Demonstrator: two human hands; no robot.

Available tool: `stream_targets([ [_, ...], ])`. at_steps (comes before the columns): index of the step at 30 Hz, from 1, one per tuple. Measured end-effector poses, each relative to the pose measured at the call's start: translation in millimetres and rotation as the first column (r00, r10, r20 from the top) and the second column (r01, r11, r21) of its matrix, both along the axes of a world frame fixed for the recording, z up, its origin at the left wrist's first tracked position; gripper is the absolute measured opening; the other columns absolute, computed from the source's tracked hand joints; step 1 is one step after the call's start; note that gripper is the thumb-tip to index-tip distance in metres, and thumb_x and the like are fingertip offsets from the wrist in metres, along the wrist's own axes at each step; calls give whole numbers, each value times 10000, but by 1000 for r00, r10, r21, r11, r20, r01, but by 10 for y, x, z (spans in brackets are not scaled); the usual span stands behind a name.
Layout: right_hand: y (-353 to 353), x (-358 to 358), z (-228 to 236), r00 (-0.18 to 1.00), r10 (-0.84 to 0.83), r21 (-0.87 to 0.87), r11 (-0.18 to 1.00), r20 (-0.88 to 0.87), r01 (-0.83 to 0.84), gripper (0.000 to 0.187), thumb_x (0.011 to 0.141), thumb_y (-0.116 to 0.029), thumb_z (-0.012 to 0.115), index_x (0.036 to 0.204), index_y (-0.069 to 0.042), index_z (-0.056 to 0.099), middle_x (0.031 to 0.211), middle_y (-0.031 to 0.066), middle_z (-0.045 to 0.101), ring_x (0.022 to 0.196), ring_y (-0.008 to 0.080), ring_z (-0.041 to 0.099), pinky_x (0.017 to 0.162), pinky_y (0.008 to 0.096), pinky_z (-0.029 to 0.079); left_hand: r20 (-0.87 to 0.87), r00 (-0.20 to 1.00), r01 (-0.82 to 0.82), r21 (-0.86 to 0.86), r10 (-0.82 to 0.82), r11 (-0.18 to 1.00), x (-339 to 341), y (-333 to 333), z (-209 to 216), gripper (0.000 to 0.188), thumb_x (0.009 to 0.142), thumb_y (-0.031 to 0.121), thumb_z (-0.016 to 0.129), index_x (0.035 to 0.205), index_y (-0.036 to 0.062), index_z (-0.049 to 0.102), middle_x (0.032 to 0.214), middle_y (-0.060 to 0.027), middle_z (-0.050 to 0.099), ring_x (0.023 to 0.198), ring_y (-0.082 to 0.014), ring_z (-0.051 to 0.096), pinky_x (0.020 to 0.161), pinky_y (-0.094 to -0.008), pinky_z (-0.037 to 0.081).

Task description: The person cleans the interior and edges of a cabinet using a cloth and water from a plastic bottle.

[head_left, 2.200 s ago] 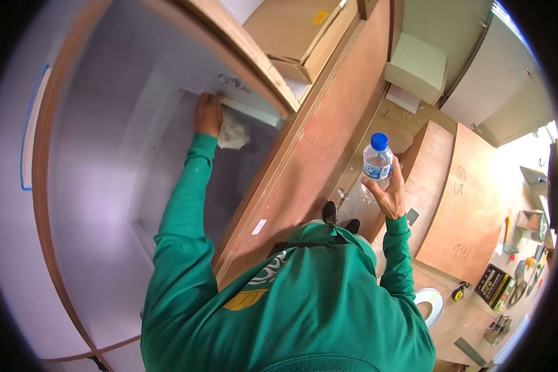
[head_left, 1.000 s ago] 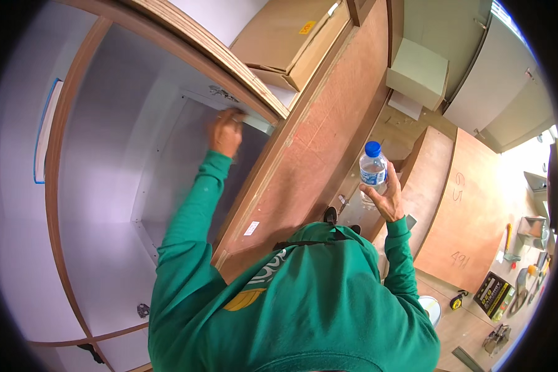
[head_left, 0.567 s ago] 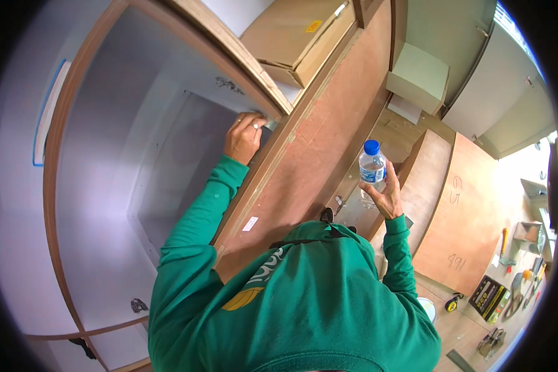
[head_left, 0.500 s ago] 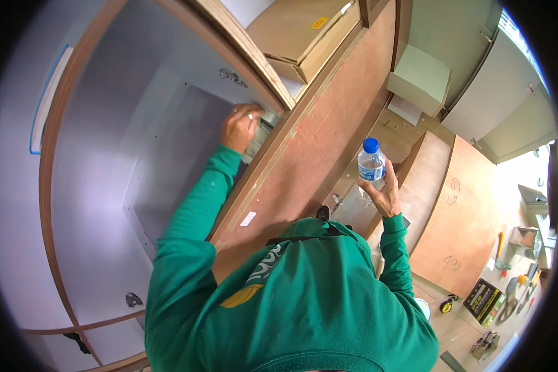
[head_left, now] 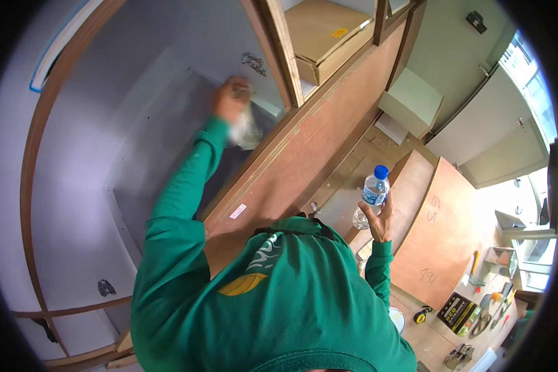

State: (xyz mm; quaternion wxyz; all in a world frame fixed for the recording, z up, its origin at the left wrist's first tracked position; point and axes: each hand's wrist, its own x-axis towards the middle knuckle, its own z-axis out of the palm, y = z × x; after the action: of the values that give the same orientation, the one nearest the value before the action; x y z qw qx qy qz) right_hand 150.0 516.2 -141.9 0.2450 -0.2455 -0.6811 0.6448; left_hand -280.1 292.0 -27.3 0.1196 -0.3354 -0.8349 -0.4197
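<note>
We find the two hands well apart. The left hand (head_left: 230,99) is inside the open cabinet (head_left: 77,186) on the left, blurred, its fingers closed on a pale crumpled sheet (head_left: 247,130) that hangs beside the fingers; its material we cannot tell. Whether the sheet touches the inner wall we cannot tell either. A metal hinge (head_left: 253,62) sits just beyond this hand.

The right hand (head_left: 380,217) is clamped around a clear plastic bottle (head_left: 375,186), slightly tilted, with its blue cap (head_left: 380,172) on and a blue and white printed label round its body. The bottle is held in the air, right of the reddish-brown panel (head_left: 310,155).

As to markings, we note a small white label (head_left: 237,211) on that panel, its print too small to read. A cardboard box (head_left: 322,46) in the far compartment bears an orange-yellow sticker (head_left: 340,32). The plywood board (head_left: 440,229) on the right carries two handwritten dark marks. At near right, a black box (head_left: 457,313) shows bold yellow printing and lies near a tape measure (head_left: 422,315). The green sweatshirt (head_left: 279,310) bears white lettering, partly lost in folds, above a yellow emblem.
</note>
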Motion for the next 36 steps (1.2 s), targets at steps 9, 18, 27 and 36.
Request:
stream_targets([
  [9, 22, -380, 145, 999, 2, 43, 999, -54, 1, 766, 787, -211, 833, 1403, -4, 427, 1262, 135, 585, 1183, 249, 573, 1024, 396, 459, -93, 996, -4, -79, -3, 997, 808, 328, 17, 55, 837, 82, 687, 872, 56, 652, 884, -140, 711, 835, -338, 701, 724, -386, 541],
  [18, -207, -547, 240, 986, 135, -44, 989, -101, -140, 725, 787, -216, 828, 1373, -16, 451, 1250, 114, 591, 1174, 230, 570, 1021, 379, 452, -91, 993, 79, 43, -75, 996, 978, 397, 16, 52, 821, 25, 674, 804, 68, 648, 770, -140, 671, 766, -341, 675, 679, -417, 525],
  [27, -331, -369, 301, 986, 142, -11, 990, -86, -143, 755, 791, -234, 824, 1399, -14, 434, 1255, 119, 580, 1181, 249, 569, 1016, 398, 460, -95, 991, 99, 12, -98, 995, 793, 306, 30, 54, 816, -6, 648, 806, 45, 661, 838, -124, 708, 803, -284, 704, 715, -355, 536],
  [36, -378, -318, 337, 983, 141, 35, 990, -115, -138, 737, 790, -242, 822, 1386, -21, 450, 1258, 116, 579, 1193, 243, 562, 1010, 390, 461, 34, 999, 35, 55, -36, 998, 658, 324, 10, 67, 811, -18, 659, 789, 45, 654, 813, -77, 716, 788, -196, 695, 721, -320, 533],
])
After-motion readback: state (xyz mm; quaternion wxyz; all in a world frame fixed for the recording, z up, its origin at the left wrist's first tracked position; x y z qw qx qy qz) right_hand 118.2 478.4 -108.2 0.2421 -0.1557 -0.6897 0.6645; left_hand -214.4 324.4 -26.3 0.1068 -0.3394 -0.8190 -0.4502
